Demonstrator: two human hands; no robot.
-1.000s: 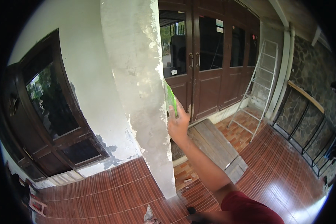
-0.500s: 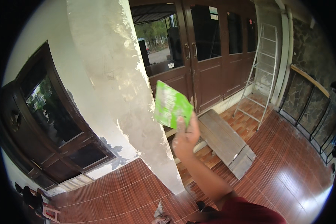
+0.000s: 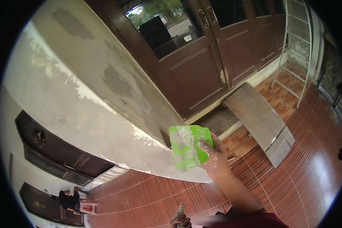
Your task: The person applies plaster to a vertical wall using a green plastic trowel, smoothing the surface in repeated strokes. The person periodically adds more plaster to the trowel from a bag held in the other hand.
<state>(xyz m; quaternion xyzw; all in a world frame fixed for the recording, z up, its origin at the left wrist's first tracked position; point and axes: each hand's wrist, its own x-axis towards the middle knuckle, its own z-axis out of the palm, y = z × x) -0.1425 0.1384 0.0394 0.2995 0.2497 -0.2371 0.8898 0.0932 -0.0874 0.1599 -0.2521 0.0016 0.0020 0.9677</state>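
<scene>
Green scraper (image 3: 187,146), smeared with filler, rests against the pillar (image 3: 102,114), gripped by the right hand (image 3: 216,163); below the pillar, the left hand (image 3: 181,219) clutches something indistinct.

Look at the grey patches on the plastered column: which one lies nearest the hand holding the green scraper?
The patch low on the column, just above the green scraper in the right hand; the other grey patches sit higher up.

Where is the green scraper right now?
In the head view, the green scraper sits just below centre, held in the right hand against the grey plastered column.
</scene>
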